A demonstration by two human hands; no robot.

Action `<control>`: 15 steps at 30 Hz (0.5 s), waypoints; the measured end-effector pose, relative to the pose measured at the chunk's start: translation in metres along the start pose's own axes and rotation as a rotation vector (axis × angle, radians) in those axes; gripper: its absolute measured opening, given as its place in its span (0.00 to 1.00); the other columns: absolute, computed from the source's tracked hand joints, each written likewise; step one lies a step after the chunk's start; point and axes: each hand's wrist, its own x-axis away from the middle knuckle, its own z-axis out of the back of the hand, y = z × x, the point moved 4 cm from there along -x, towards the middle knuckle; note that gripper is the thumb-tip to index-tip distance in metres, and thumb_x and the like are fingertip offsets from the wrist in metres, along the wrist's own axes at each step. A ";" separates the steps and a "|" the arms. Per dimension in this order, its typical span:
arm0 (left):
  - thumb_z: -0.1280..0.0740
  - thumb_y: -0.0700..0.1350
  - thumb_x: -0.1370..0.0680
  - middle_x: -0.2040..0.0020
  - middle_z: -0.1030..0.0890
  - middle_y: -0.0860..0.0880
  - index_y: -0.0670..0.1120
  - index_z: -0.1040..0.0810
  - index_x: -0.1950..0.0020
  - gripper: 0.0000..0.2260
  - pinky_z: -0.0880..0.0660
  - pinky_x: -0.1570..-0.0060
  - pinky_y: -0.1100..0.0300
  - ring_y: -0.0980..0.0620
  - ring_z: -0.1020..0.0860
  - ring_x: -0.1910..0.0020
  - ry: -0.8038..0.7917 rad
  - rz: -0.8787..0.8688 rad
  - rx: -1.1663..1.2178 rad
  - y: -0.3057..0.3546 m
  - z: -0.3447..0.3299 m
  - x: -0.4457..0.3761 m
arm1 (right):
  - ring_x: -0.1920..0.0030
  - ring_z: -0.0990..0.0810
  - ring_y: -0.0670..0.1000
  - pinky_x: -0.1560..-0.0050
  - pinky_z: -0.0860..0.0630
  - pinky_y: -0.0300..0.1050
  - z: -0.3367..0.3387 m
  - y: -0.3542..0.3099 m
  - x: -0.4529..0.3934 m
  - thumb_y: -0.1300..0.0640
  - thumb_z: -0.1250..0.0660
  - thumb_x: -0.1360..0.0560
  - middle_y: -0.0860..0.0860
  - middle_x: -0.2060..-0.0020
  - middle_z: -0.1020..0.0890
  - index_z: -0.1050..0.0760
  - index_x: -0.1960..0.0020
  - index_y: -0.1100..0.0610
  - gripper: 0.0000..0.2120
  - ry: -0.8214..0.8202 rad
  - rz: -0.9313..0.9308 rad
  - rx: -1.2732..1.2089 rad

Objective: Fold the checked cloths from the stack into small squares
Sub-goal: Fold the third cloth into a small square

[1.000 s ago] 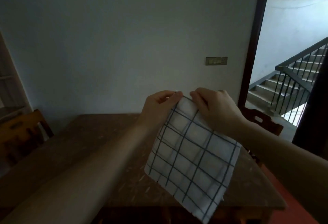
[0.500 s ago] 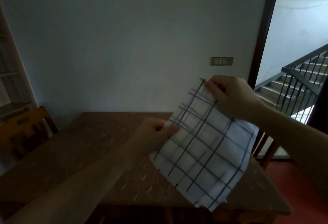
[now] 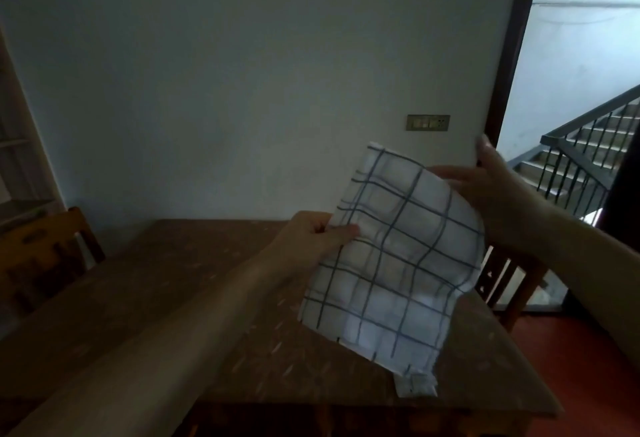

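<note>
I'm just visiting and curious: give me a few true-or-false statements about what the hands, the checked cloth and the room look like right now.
1. The white cloth with dark blue checks lies flat on the table. False: it is held up above the brown wooden table.
2. The left hand pinches the cloth's left edge. True.
3. The right hand rests on the table. False: it is raised at the cloth's upper right.
4. A staircase with a dark railing shows through the doorway. True.

Dim, soft-focus room — daylight enters only through the doorway (image 3: 585, 90) at right.
</note>
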 end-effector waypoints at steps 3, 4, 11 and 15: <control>0.31 0.46 0.23 0.60 0.16 0.43 0.42 0.16 0.60 0.10 0.22 0.56 0.58 0.50 0.18 0.61 0.016 0.060 0.085 -0.007 0.002 0.002 | 0.44 0.18 0.60 0.46 0.21 0.59 0.000 0.041 0.015 0.32 0.20 0.57 0.60 0.43 0.18 0.21 0.39 0.57 0.51 -0.191 -0.100 -0.215; 0.32 0.46 0.22 0.61 0.15 0.45 0.43 0.16 0.59 0.10 0.22 0.57 0.60 0.51 0.17 0.61 0.022 0.084 0.117 -0.011 0.002 0.002 | 0.50 0.15 0.58 0.51 0.18 0.54 -0.003 0.054 0.018 0.36 0.18 0.61 0.59 0.47 0.16 0.19 0.44 0.58 0.49 -0.162 -0.132 -0.223; 0.33 0.49 0.22 0.58 0.14 0.43 0.39 0.16 0.51 0.13 0.21 0.62 0.59 0.46 0.16 0.59 0.080 0.212 0.285 -0.025 0.000 0.007 | 0.56 0.16 0.54 0.60 0.20 0.39 -0.035 0.067 0.033 0.56 0.17 0.44 0.59 0.56 0.15 0.20 0.54 0.54 0.20 -0.202 0.032 0.274; 0.33 0.47 0.22 0.61 0.14 0.46 0.41 0.16 0.53 0.10 0.22 0.67 0.63 0.50 0.16 0.63 0.099 0.217 0.360 -0.023 0.000 0.009 | 0.57 0.17 0.41 0.54 0.18 0.41 -0.023 0.063 0.022 0.68 0.26 0.33 0.46 0.57 0.14 0.20 0.51 0.44 0.20 0.061 0.263 0.434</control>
